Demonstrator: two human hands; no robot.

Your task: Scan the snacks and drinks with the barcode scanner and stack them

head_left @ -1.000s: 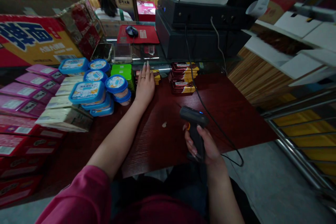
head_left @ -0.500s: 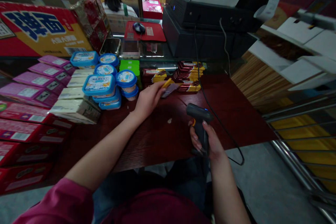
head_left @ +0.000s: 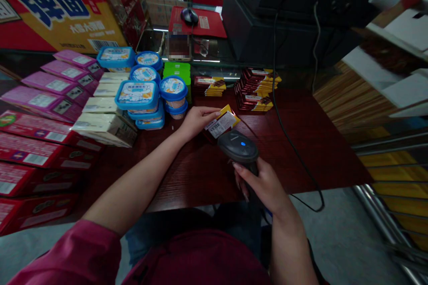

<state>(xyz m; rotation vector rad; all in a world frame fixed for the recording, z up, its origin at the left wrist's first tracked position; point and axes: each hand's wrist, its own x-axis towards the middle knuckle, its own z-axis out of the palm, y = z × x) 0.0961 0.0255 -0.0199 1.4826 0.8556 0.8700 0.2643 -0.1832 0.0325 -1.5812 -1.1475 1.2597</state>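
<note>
My left hand [head_left: 198,121] grips the left end of a chocolate bar packet [head_left: 222,124], yellow and dark red, tilted so that its white barcode label shows. Wrapped round the handle of a black barcode scanner [head_left: 238,146], my right hand [head_left: 264,182] holds it close to the label, with a blue light lit on its top. Behind the packet lie two groups of similar chocolate packets, a small stack [head_left: 210,85] and a larger pile [head_left: 257,89]. Blue-lidded tubs [head_left: 138,94] stand stacked left of my left hand, beside a green box [head_left: 177,71].
Pink boxes [head_left: 50,93], cream boxes [head_left: 103,120] and red boxes [head_left: 36,156] line the left side. A large carton [head_left: 63,13] stands behind them. A black machine [head_left: 261,31] is at the back, with cables hanging down. A mouse [head_left: 189,16] rests on a red mat [head_left: 214,24].
The chocolate packet has come nearer and its label now faces up. My right hand has raised and turned the scanner leftward to the label. The whole view has shifted slightly.
</note>
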